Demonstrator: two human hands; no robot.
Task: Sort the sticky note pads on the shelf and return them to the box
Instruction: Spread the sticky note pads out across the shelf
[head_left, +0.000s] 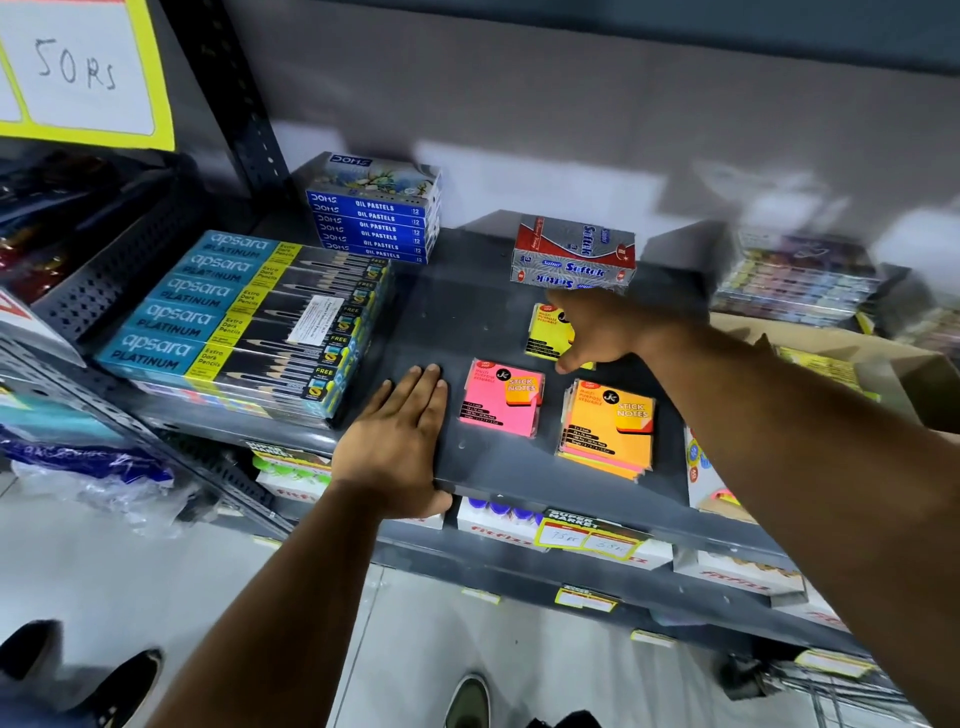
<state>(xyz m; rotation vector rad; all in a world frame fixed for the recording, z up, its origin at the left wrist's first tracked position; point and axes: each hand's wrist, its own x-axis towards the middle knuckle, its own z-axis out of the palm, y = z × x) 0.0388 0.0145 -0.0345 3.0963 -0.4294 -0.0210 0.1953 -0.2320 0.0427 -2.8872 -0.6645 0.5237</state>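
Observation:
On the dark grey shelf (467, 312) lie three lots of sticky note pads. A pink pad (501, 397) sits in the middle. To its right stands an orange-topped stack (608, 428) of several pads. Behind them lies a yellow pad (545, 332), partly covered by my right hand (592, 327), which rests over it with fingers spread; whether it grips the pad is unclear. Flat on the shelf's front edge, just left of the pink pad, my left hand (400, 441) lies open and holds nothing. A cardboard box (852, 353) at the right holds yellow pads.
Apsara pencil boxes (249, 317) are stacked at the left, Doms oil pastel boxes (374, 218) behind them. Two Softek boxes (574, 254) stand just behind my right hand. More stacked packs (795, 280) sit at the back right. Lower shelves carry price tags (587, 538).

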